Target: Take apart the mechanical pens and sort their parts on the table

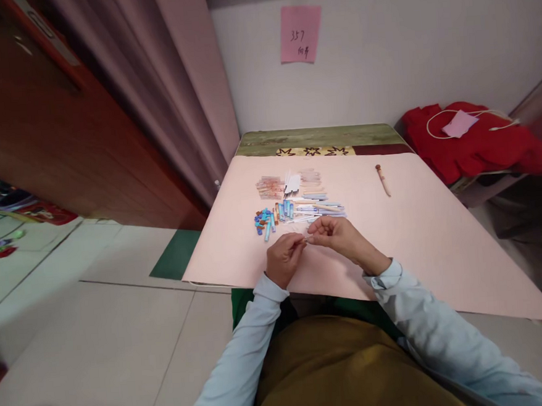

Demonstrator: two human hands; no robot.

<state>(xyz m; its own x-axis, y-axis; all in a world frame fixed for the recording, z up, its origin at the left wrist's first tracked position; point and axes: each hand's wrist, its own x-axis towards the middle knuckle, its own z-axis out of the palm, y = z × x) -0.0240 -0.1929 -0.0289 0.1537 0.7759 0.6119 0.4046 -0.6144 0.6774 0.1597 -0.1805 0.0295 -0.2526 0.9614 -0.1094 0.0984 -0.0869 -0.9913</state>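
My left hand (pixel 285 259) is closed, its thumb and forefinger pinching a small pen part (pixel 306 240) above the near side of the table. From the right, my right hand (pixel 333 236) pinches at the same small part, so the fingertips of both hands nearly meet. The part is mostly hidden by the fingers. Just beyond my hands lie light blue pen barrels (pixel 285 210), small blue and brown pieces (pixel 260 221) and a bundle of slim pale pen pieces (pixel 320 208). Farther back are clear pinkish tubes (pixel 270 187) and white refills with black tips (pixel 291 186).
A pink sheet (pixel 422 242) covers most of the table. One whole pen (pixel 383 181), with a brown top, lies at the right. Beyond the table's right edge, red cloth (pixel 485 151) carries a white cable. A pink note (pixel 300 34) is stuck on the wall behind.
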